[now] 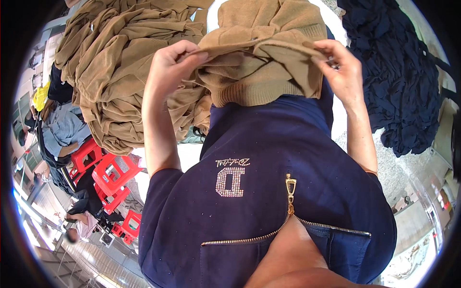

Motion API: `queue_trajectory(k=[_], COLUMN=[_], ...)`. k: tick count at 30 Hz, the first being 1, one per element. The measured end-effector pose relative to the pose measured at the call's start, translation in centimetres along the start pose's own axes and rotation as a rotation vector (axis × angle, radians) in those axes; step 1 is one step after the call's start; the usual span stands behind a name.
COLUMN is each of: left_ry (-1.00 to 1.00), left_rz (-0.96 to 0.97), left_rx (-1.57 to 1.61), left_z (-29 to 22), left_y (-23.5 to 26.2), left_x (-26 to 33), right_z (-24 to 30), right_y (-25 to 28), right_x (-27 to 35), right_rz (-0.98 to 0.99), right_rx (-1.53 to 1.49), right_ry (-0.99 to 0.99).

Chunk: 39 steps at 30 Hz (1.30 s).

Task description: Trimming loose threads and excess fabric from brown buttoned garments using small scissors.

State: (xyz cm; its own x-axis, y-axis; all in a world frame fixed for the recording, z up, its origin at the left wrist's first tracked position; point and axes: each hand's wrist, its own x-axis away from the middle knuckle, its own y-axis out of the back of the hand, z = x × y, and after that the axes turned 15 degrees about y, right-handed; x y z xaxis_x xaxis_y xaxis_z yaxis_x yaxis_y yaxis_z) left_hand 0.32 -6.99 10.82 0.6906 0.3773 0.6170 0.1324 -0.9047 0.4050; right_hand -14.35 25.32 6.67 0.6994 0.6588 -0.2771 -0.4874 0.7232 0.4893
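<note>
At twelve o'clock, a brown sweater lies bunched over the lap, its edge pinched between thumb and fingers by the left hand at eleven o'clock and the right hand at one. A pile of brown clothes sits at ten o'clock, dark blue clothes at two, and red stools near nine.

Bright light — soft shadows in the brown knit, glare lower left, edges bent.

Head-worn fisheye, facing steeply down past chest, hands close.
</note>
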Motion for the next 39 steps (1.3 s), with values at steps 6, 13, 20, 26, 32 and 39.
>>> queue_trajectory(k=[6, 13, 20, 26, 32, 39], left_ry=[-0.222, -0.214, -0.332, -0.594, -0.603, -0.659], left_rz=[0.318, 0.402, 0.276, 0.06, -0.127, -0.151], left_rx=[0.565, 0.485, 0.138, -0.062, -0.135, -0.121], left_z=[-2.9, -6.5, -5.8, -5.8, -5.4, -4.4], left_y=[-1.0, -6.5, -6.0, -7.0, -7.8, -8.3], left_x=[1.1, 1.7, 1.9, 2.2, 2.4, 1.4], right_z=[4.6, 5.3, 3.9, 4.4, 3.5, 2.8], right_y=[0.0, -4.8, -5.3, -6.1, -6.1, -6.9], right_x=[-3.2, -4.3, -3.4, -3.0, -3.6, -3.0], right_rz=[-0.229, -0.259, -0.219, -0.199, -0.094, -0.137], right_rx=[0.175, 0.053, 0.017, -0.303, -0.23, -0.274], right_ry=[0.762, 0.959, 0.855, 0.483, 0.421, 0.438])
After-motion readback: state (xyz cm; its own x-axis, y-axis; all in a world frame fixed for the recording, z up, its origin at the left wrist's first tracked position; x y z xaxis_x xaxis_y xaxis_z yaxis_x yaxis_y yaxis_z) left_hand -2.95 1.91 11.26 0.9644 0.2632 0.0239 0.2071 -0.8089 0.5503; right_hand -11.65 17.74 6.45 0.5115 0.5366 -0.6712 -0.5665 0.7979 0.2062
